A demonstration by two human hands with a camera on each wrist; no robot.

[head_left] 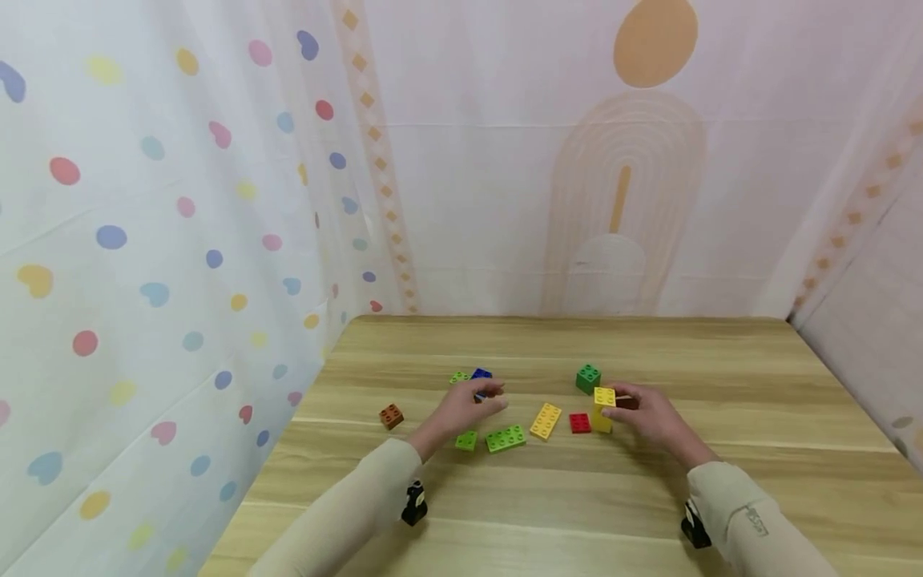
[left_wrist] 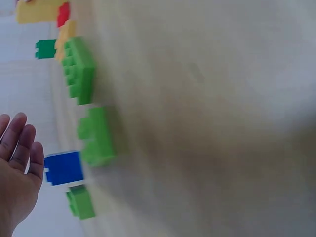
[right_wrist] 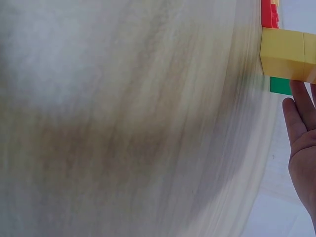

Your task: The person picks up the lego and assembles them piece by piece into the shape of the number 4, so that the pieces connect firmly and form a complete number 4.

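Observation:
My right hand (head_left: pixel 652 413) pinches a tall yellow stack of toy building bricks (head_left: pixel 604 407) between thumb and fingers. In the right wrist view the yellow stack (right_wrist: pixel 284 52) shows a seam, and my right hand's fingers (right_wrist: pixel 295 121) lie against it. Just left of the stack is a flat red brick (head_left: pixel 580 423); behind it stands a dark green brick (head_left: pixel 588 378). My left hand (head_left: pixel 467 405) hovers with relaxed fingers, holding nothing, near a blue brick (left_wrist: pixel 64 168). It partly hides the blue brick and a light green brick (head_left: pixel 459 377) in the head view.
A yellow-orange brick (head_left: pixel 546 421), a long light green brick (head_left: pixel 505 438) and a small light green one (head_left: pixel 465 441) lie between the hands. A brown brick (head_left: pixel 392 416) sits at the left of the wooden table (head_left: pixel 548 513). Patterned curtains (head_left: pixel 461 160) hang behind.

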